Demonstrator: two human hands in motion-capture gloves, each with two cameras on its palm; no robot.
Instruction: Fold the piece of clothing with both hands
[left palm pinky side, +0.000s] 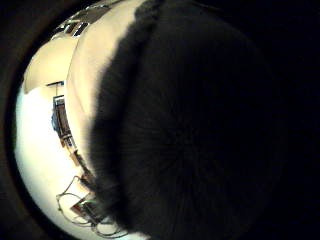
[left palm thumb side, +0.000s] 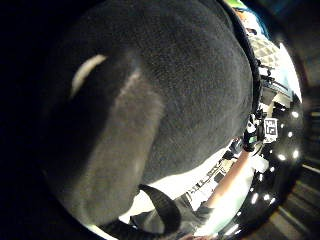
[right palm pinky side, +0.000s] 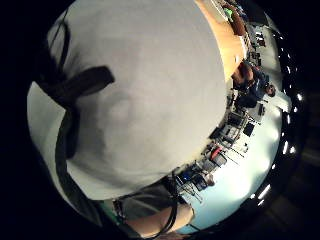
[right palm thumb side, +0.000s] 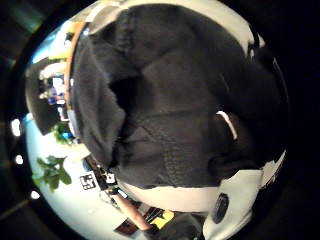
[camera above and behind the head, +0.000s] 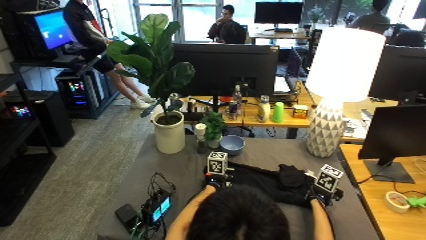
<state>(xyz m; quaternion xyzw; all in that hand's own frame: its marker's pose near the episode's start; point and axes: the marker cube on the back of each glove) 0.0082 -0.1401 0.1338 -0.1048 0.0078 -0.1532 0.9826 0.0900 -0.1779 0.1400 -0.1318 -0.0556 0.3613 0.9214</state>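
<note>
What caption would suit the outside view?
A person at a grey table works a black garment with the left hand and right hand.

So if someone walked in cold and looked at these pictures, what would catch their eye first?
Probably the dark piece of clothing bunched on the grey table right in front of the person, with the left hand at one edge of it and the right hand at the other. Behind it, a big white lamp stands toward the table's right side, and a leafy plant in a white pot toward its left.
</note>
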